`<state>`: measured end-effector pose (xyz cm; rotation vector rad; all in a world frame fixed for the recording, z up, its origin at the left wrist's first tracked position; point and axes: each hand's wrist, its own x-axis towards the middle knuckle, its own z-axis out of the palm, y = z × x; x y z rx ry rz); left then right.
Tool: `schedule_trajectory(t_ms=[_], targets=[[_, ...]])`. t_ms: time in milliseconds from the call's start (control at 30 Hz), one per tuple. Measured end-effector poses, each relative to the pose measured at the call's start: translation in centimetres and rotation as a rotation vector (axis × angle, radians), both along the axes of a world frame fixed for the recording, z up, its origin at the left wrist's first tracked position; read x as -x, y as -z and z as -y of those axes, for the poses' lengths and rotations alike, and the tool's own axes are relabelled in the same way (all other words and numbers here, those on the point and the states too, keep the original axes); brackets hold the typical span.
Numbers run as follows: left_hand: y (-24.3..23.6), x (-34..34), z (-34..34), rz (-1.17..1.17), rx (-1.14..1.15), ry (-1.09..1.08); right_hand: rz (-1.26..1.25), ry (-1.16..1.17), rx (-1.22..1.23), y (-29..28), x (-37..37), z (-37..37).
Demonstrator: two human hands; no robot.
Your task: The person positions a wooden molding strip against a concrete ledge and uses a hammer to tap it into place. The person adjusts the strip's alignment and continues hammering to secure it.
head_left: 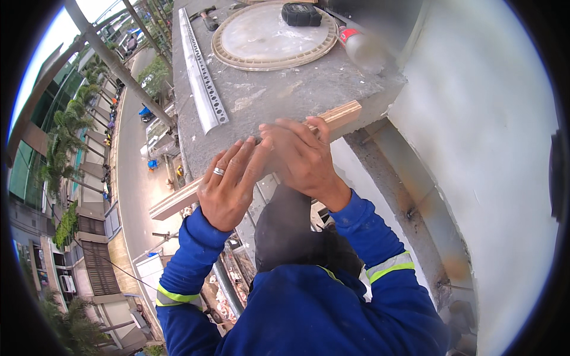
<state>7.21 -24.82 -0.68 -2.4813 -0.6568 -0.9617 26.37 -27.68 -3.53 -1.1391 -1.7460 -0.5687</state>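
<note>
A long, narrow strip of layered wood (342,115) lies along the near edge of a grey concrete ledge (261,89), its middle covered by both hands. My left hand (227,185), with a ring on one finger, lies over the strip with its fingers pointing to the ledge. My right hand (306,155) is bent over the strip just to the right, fingers curled over its top. The hands meet near the middle, their fingertips close together. Both thumbs are mostly hidden. The strip's left end sticks out past my left hand, its right end past my right.
On the ledge are a perforated metal corner bead (202,77), a hammer (207,21), a round pale lid (267,41) bearing a black tape measure (301,14), and a bottle with a red label (362,50). A white wall (487,118) rises right. A street (127,160) lies far below left.
</note>
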Motion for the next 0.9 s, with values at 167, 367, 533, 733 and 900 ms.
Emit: schedule_trajectory(t_ms=[167,367,533,733,900], targets=[[0.5,0.2,-0.3,-0.026,-0.119,-0.018,-0.006,0.006,0.006,0.5,0.0,-0.1],[-0.1,0.1,0.2,-0.038,-0.139,-0.064,-0.020,-0.032,0.047,-0.8,-0.7,1.4],[-0.2,0.2,0.5,-0.057,-0.099,-0.092,-0.314,0.087,0.165,5.4,-5.2,8.7],[0.5,0.0,-0.3,-0.033,-0.131,-0.037,-0.770,0.555,1.141,21.0,-8.4,27.0],[0.6,0.1,-0.1,-0.051,-0.120,-0.065,-0.698,0.445,1.379,27.1,-5.2,36.7]])
